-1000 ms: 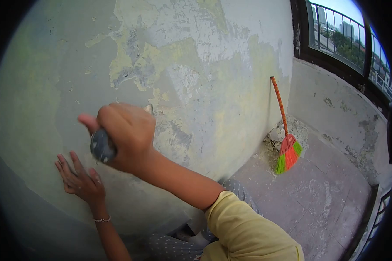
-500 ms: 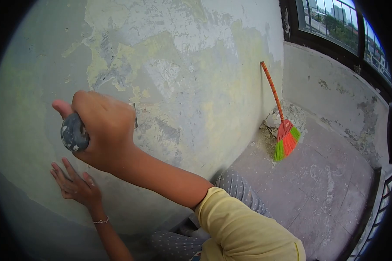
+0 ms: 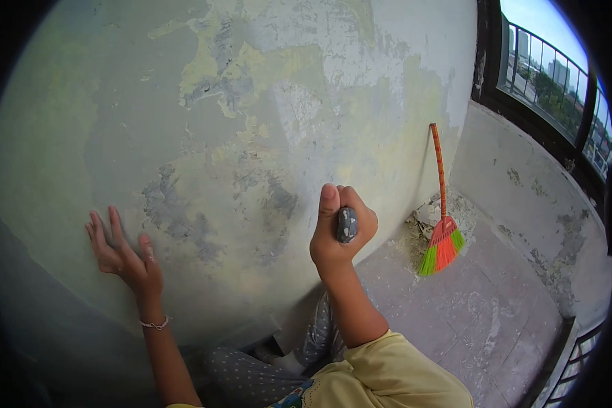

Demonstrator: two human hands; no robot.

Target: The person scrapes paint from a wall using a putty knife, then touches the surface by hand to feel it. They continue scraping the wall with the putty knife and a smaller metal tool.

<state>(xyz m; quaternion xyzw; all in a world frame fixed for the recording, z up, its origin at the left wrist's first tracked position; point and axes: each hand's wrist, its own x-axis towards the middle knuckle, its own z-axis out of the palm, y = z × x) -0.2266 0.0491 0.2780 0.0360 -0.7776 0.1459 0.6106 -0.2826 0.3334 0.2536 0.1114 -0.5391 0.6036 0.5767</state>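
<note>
My right hand (image 3: 343, 228) is wrapped around the dark, paint-specked handle of a scraper (image 3: 347, 225), thumb along the top. The handle's end points toward me; its blade is hidden behind the fist. In front of both hands is a wall (image 3: 245, 136) with flaking paint and patches of bare grey. My left hand (image 3: 124, 255) rests against the wall's lower left part, fingers spread and holding nothing. A thin bracelet (image 3: 155, 324) circles the left wrist.
An orange-handled broom (image 3: 445, 234) with green and orange bristles leans on the wall at right. Behind it lies a heap of paint chips (image 3: 425, 221). Dust marks the tiled floor (image 3: 455, 319). A dark-framed window (image 3: 547, 88) stands above a low peeling wall (image 3: 517, 160).
My right hand has moved right and toward me with the scraper, uncovering rough grey patches on the wall. My left hand stays against the wall. The view has shifted somewhat.
</note>
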